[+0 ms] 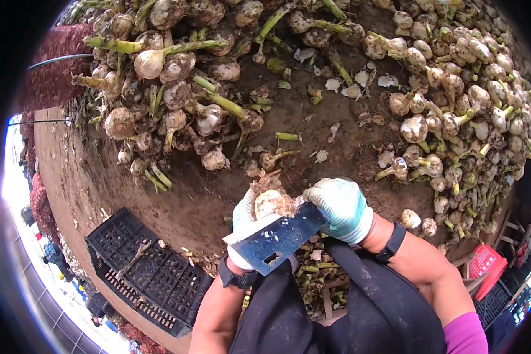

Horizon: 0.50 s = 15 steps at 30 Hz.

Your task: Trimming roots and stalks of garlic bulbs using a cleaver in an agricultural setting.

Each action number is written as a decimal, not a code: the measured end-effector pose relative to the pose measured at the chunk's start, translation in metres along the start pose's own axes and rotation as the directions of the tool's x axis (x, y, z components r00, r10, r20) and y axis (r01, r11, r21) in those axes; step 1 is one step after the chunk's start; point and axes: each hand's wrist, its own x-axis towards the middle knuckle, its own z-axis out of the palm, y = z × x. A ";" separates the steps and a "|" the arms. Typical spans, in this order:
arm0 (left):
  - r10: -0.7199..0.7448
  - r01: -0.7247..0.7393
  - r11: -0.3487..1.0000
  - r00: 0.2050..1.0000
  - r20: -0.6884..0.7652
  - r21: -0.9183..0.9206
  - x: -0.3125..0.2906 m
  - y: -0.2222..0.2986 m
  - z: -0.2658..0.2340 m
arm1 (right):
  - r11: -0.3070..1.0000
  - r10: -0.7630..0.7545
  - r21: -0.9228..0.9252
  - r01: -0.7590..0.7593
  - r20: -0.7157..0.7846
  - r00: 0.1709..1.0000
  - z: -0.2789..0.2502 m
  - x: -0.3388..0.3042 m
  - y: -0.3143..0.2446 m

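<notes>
My left hand (243, 213), in a pale knitted glove, is closed round a garlic bulb (271, 203) with dry roots or husk on top. The blade hides much of that hand. My right hand (342, 209), in a white and turquoise glove, grips one end of a broad cleaver-like knife (283, 239). Its blue-grey blade has a rectangular hole near the far corner and bits of white stuck to it. It lies tilted just below the bulb, toward my left wrist. Whether its edge touches the bulb I cannot tell.
Soil-covered garlic with green stems forms a heap (177, 88) at the left and a wider pile (454, 118) at the right. A black plastic crate (147, 265) lies at lower left. A red plastic basket (487, 268) stands at right. Cut stems (315, 268) lie below my hands.
</notes>
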 end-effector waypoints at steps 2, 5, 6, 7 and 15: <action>-0.164 0.237 0.841 0.968 0.188 -0.486 -0.005 0.012 0.009 | 0.960 0.258 -0.130 -0.249 0.055 0.965 0.000 -0.006 0.012; -0.265 0.341 0.741 0.940 0.214 -0.579 -0.008 0.018 0.023 | 0.860 0.474 -0.127 -0.495 -0.165 0.865 -0.008 -0.034 0.050; -0.236 0.315 0.725 0.949 0.209 -0.613 -0.006 0.018 0.021 | 0.843 0.533 0.012 -0.538 -0.152 0.832 -0.019 -0.026 0.037; -0.207 0.291 0.704 0.957 0.205 -0.648 -0.001 0.014 0.016 | 0.807 0.590 0.144 -0.573 -0.128 0.797 -0.028 -0.013 0.023; 0.571 -0.567 0.674 0.807 0.153 0.473 0.020 0.004 0.027 | 0.297 0.586 0.713 -0.635 0.389 0.710 -0.029 0.018 -0.011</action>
